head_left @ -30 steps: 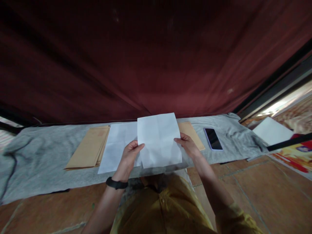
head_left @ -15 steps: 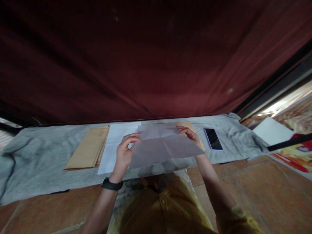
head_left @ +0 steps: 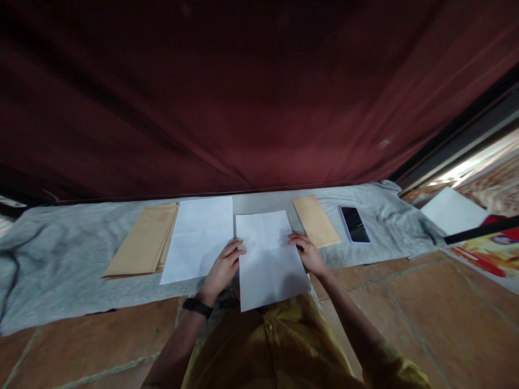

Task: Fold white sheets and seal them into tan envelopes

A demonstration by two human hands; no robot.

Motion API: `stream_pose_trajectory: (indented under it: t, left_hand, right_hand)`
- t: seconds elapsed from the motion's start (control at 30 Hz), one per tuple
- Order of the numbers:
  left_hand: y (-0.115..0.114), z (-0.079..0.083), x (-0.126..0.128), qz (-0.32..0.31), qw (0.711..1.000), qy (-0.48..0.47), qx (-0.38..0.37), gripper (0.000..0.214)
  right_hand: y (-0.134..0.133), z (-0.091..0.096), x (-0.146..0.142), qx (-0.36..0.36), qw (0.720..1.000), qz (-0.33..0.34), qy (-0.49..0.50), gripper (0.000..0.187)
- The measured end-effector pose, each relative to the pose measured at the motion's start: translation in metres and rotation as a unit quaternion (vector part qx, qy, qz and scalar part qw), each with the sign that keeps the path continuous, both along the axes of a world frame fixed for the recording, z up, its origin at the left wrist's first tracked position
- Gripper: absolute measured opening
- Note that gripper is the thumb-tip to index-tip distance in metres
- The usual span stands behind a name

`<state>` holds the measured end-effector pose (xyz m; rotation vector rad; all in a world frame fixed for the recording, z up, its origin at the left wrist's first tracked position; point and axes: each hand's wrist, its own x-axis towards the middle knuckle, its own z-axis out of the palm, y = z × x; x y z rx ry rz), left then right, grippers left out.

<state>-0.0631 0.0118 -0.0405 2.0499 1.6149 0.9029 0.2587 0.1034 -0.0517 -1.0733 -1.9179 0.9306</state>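
Note:
A creased white sheet of paper (head_left: 268,259) lies in front of me, its far half on the grey cloth (head_left: 73,254) and its near edge over my lap. My left hand (head_left: 222,270), with a black wristband, grips the sheet's left edge. My right hand (head_left: 308,253) grips its right edge, fingers curled on the paper. A second white sheet (head_left: 200,237) lies flat just to the left.
A stack of brown envelopes (head_left: 144,246) lies left of the sheets. A single brown envelope (head_left: 315,220) and a dark phone (head_left: 354,223) lie to the right. A dark red curtain (head_left: 243,97) hangs behind. More white paper (head_left: 452,209) rests at far right on the tiled floor.
The sheet was held up facing me, then tipped flat; now it rests lower on the cloth with both hands at its side edges. The camera view has dipped slightly.

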Motion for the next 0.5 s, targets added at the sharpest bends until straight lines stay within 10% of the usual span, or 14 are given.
stream_pose_trajectory:
  t: [0.5]
  left_hand:
    - [-0.005, -0.015, -0.009, 0.021, 0.999, -0.041, 0.003, 0.030]
  right_hand:
    - [-0.007, -0.016, 0.003, 0.044, 0.998, -0.007, -0.045, 0.027]
